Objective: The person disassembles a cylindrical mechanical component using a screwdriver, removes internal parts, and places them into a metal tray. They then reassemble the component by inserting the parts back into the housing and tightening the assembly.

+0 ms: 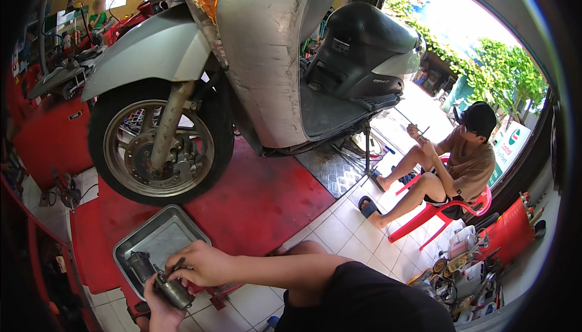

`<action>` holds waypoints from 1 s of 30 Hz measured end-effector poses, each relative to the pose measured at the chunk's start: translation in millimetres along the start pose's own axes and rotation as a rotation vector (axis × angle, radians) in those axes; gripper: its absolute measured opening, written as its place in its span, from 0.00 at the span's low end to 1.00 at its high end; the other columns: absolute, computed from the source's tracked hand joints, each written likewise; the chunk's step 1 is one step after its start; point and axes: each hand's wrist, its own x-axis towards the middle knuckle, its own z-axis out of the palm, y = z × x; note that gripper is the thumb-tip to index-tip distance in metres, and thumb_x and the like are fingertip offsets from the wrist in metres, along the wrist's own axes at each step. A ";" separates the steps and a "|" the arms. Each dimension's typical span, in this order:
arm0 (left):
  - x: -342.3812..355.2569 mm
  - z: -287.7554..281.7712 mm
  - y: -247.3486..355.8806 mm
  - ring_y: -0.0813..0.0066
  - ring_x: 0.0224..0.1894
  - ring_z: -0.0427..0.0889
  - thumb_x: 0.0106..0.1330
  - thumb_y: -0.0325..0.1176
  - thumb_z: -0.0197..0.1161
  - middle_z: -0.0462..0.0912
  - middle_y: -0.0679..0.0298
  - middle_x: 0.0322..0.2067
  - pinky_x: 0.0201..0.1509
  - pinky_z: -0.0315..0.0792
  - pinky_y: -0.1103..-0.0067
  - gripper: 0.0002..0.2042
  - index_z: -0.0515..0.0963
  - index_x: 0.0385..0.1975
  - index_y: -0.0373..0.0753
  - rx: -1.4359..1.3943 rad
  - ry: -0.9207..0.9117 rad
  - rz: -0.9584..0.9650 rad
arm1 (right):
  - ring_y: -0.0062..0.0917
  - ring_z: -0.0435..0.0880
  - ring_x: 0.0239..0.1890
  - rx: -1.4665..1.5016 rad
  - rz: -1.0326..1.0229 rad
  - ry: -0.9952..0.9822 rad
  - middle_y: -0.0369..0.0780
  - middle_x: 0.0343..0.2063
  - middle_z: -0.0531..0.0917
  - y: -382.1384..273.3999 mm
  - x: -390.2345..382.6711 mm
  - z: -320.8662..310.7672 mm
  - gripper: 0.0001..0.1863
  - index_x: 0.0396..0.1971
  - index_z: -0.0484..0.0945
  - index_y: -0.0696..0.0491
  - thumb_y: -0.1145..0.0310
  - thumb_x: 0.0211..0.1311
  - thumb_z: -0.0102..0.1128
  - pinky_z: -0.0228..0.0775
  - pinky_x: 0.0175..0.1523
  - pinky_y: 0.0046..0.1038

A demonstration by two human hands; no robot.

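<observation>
Over the near edge of a grey metal tray [193, 224], my left hand [163, 309] is closed around a cylindrical metal starter motor [175, 292]. My right hand [200, 264] is bent over the motor's upper end, its fingers pinched together. Between those fingertips is a small dark piece, too small to make out. A second dark metal cylinder [141, 264] lies inside the tray, just left of the motor. Beneath the tray is a red lift platform [260, 195].
A silver scooter [260, 59] stands on the platform, its front wheel [160, 144] just beyond the tray. At the right, a person [470, 156] sits on a red plastic chair [418, 223]. Tools and bottles [467, 271] crowd the lower right. White tiles [357, 235] cover the floor.
</observation>
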 end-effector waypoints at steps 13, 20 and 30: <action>6.2 -7.7 2.8 0.58 0.39 0.81 0.65 0.52 0.49 0.81 0.54 0.35 0.45 0.75 0.63 0.22 0.78 0.42 0.40 -0.051 -0.007 -0.057 | 0.26 0.89 0.25 -0.140 -0.156 0.229 0.44 0.25 0.86 19.1 4.6 7.1 0.02 0.34 0.82 0.59 0.77 0.62 0.64 0.79 0.29 0.26; -7.1 -13.3 9.1 0.56 0.35 0.81 0.70 0.51 0.45 0.82 0.52 0.35 0.44 0.77 0.64 0.24 0.75 0.50 0.37 -0.070 -0.048 -0.044 | 0.22 0.88 0.28 -0.060 -0.030 0.185 0.43 0.25 0.87 9.5 7.3 18.0 0.03 0.33 0.83 0.61 0.78 0.64 0.63 0.79 0.34 0.24; -3.0 -7.5 7.4 0.55 0.35 0.81 0.70 0.52 0.45 0.81 0.52 0.35 0.44 0.76 0.64 0.24 0.75 0.49 0.37 -0.085 -0.081 -0.047 | 0.29 0.89 0.33 -0.037 -0.002 0.146 0.43 0.31 0.87 6.8 6.4 3.0 0.05 0.36 0.82 0.63 0.78 0.63 0.63 0.79 0.40 0.27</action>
